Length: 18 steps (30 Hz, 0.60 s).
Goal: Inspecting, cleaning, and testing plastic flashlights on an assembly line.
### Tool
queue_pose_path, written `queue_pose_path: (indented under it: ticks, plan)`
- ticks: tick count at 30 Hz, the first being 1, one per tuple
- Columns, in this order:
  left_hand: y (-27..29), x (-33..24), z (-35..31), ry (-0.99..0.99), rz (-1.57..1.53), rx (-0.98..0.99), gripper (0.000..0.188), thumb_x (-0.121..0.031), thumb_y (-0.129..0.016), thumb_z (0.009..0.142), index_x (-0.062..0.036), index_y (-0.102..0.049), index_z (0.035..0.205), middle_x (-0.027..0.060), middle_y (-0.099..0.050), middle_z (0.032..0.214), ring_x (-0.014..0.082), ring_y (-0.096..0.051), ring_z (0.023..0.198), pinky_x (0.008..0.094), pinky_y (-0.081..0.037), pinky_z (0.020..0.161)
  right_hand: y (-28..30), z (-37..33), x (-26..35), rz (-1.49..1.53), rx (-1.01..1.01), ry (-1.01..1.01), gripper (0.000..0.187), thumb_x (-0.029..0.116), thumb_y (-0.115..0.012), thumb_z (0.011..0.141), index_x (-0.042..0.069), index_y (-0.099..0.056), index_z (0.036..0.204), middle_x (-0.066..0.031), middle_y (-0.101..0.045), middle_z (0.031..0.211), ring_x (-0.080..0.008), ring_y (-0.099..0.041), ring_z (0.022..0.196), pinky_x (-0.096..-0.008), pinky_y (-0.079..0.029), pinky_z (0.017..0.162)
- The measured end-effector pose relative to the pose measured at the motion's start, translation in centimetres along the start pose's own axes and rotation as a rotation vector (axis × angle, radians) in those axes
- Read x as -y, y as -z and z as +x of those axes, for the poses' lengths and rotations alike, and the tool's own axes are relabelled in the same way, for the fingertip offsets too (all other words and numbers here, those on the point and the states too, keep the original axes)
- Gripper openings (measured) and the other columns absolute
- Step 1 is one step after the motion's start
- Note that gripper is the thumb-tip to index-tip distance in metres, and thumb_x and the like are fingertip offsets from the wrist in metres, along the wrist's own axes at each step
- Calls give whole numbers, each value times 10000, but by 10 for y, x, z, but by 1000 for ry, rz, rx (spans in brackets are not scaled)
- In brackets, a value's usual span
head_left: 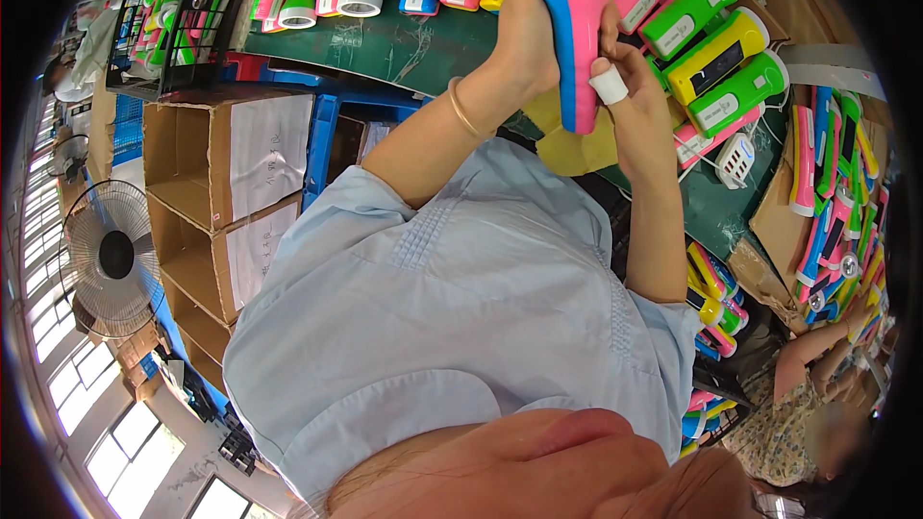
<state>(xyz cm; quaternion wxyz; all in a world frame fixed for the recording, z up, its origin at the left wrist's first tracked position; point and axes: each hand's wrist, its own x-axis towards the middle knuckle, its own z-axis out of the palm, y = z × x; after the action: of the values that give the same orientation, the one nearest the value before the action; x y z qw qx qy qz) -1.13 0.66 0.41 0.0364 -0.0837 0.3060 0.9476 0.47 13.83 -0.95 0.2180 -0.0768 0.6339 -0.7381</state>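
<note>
Both hands hold one pink and blue flashlight (580, 48) upright above the green table mat (413, 43), its white-rimmed lens head pointing away from me. My left hand (524, 34), with a thin bangle at the wrist, grips the left side of the body near the head. My right hand (630, 86) wraps the lower right side; one finger wears a white tape band. A yellow pad (577, 149) lies just below the flashlight.
Rows of pink, green and yellow flashlights (716, 53) cover the mat ahead and to the right, with more piled at the far right (836, 192). A white charger (735, 159) lies near them. Open cardboard boxes (226, 183), a wire basket (173, 10) and a fan (111, 259) stand left. Another person (817, 375) sits lower right.
</note>
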Motion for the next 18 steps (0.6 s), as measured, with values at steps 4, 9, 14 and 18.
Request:
queue_pose_path:
  ticks: [4, 9, 14, 18]
  plan:
    - [-1, 7, -8, -168, 110, -5, 733, -622, -138, 880, -15, -519, 728, 91, -504, 542, 192, -468, 441, 280, -392, 403, 10, 8, -10, 79, 131, 15, 278, 166, -656, 818, -2, -517, 990, -47, -558, 936, -106, -516, 862, -236, -402, 785]
    - [-3, 6, 3, -204, 156, -220, 678, -593, -196, 902, -22, -554, 826, 67, -549, 608, 168, -488, 476, 260, -409, 443, -2, 14, -10, -34, 41, 0, 276, 208, -610, 854, -19, -517, 981, -49, -559, 909, -109, -511, 838, -243, -410, 767]
    - [-1, -22, 6, -23, 236, 142, 663, -556, -194, 924, -10, -423, 1221, 97, -498, 1155, 189, -495, 1016, 309, -398, 904, -2, 0, -5, 156, -155, 31, 440, 416, -400, 929, -4, -509, 1005, -117, -593, 770, -158, -589, 571, -263, -493, 491]
    - [-18, -18, -3, 160, -23, -6, 650, -562, -207, 918, -12, -543, 1002, 105, -602, 800, 220, -587, 674, 341, -501, 630, 11, -3, -7, 449, 201, -311, 561, 512, -323, 923, -11, -510, 995, -135, -598, 694, -213, -601, 547, -324, -511, 484]
